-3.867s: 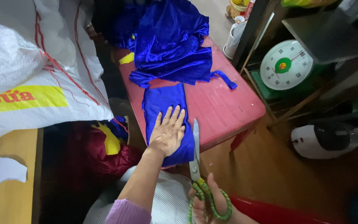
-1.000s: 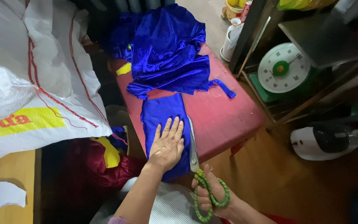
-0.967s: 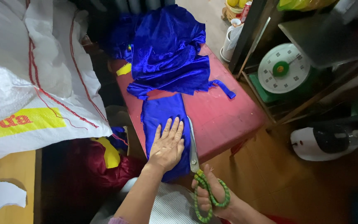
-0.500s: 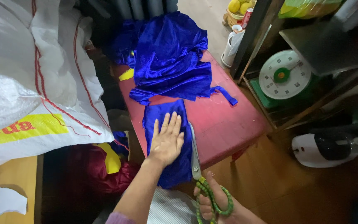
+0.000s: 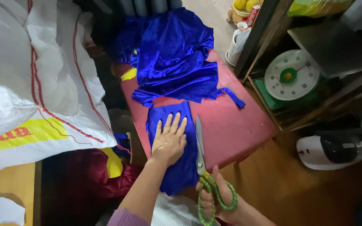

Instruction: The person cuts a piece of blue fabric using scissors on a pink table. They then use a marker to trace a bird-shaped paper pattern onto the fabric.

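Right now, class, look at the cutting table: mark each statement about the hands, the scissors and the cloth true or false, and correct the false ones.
1. The left hand lies flat on the blue fabric strip. True.
2. The right hand holds green-handled scissors. True.
3. The scissors run along the strip's left edge. False: they lie along its right edge.
4. The table top is yellow. False: it is red.
5. A round dial scale stands to the right of the table. True.
6. The heap of blue fabric lies on the floor. False: it rests on the table's far end.
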